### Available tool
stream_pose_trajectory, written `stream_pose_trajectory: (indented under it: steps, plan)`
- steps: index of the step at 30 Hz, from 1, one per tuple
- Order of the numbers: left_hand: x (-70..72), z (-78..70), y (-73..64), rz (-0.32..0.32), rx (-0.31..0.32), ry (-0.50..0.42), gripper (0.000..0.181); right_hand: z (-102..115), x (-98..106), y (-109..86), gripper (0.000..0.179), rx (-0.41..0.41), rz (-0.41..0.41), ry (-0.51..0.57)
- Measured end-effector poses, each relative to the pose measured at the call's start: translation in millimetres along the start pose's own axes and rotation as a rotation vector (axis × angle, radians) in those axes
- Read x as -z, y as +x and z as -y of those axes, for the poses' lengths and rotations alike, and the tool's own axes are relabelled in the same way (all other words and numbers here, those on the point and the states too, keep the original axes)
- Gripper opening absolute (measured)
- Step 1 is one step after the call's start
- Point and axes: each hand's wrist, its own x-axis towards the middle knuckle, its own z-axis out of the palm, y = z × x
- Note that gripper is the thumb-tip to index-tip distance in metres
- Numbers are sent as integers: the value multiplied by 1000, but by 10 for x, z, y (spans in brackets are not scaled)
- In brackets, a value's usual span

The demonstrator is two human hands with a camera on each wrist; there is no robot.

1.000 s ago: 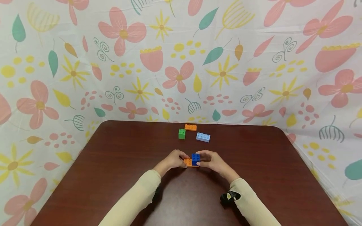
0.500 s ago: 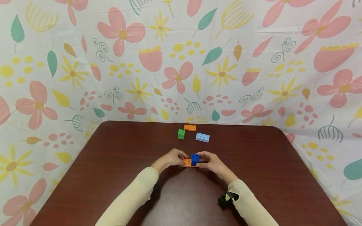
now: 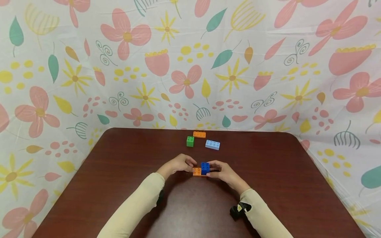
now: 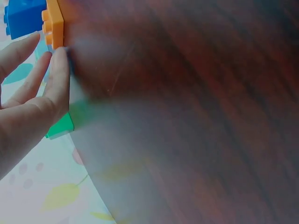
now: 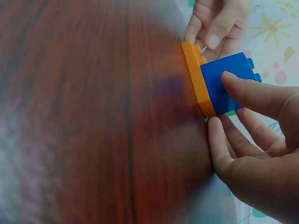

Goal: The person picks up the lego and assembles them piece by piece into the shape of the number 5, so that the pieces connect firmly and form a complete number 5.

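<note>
A dark blue brick [image 3: 205, 168] stands on the right half of a flat orange brick [image 3: 196, 171], which lies on the table. My right hand [image 3: 224, 172] holds the blue brick, its thumb on the near face and the fingers round the right and far sides, as the right wrist view shows. My left hand [image 3: 180, 163] is just left of the orange brick, holding nothing. In the left wrist view its fingers [image 4: 58, 70] are loosely bent, close to the orange brick's end [image 4: 56, 28]; whether a fingertip touches it I cannot tell.
Behind the hands lie a green brick [image 3: 190, 141], a light blue brick [image 3: 212, 144] and a second flat orange brick [image 3: 199, 134] near the far edge of the brown table [image 3: 134, 145]. A flowered cloth [image 3: 184, 109] hangs behind the table.
My left hand has let go of the flat orange brick's left end and drawn slightly back to the left. My right hand stays on the blue brick.
</note>
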Motion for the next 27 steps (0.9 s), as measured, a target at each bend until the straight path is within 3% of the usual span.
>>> stream_pose_trajectory:
  steps: [9, 27]
  plan:
    - [28, -43, 83, -55, -40, -22, 29, -14, 9, -18, 46, -2, 7, 1]
    - [-16, -35, 408, -188, -269, 66, 30, -12, 9, -49, 48, 7, 18, 23]
